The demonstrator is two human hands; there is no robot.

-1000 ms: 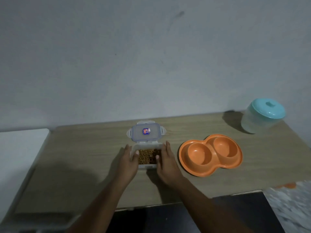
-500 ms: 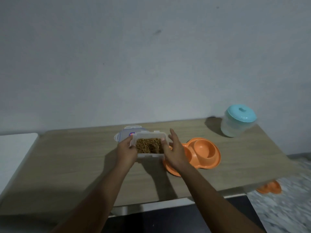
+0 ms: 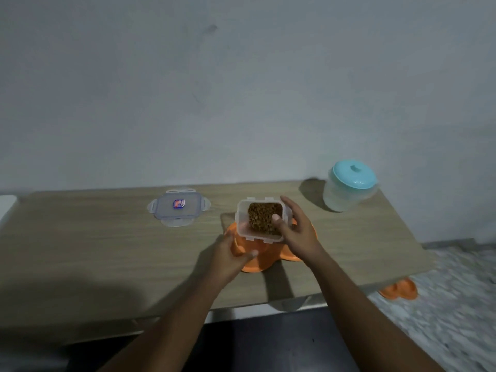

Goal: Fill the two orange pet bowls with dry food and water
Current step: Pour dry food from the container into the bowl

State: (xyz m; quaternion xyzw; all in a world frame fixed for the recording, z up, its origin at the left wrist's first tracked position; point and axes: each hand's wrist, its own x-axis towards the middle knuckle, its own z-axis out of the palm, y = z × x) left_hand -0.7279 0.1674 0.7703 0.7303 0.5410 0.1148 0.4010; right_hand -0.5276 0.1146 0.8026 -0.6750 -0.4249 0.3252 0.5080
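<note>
A clear plastic container [image 3: 243,220] of brown dry food hangs tilted just above the orange double pet bowl [image 3: 255,265] on the wooden table [image 3: 107,251]. My right hand [image 3: 298,232] grips the container's right side, thumb over its rim. My left hand [image 3: 228,253] holds the bowl's left front edge, with the thumb on the rim. Most of the bowl is hidden under the container and my hands, so its contents cannot be seen. A translucent jar with a teal lid [image 3: 349,185] stands at the table's back right.
The container's clear lid [image 3: 178,208] lies flat on the table to the left of the bowl. A second orange bowl [image 3: 400,289] sits on the speckled floor beyond the table's right front corner. A plain wall runs behind the table.
The food container moved right and now hangs over the orange bowl in my right hand alone. My left hand let go of it and took hold of the bowl's edge.
</note>
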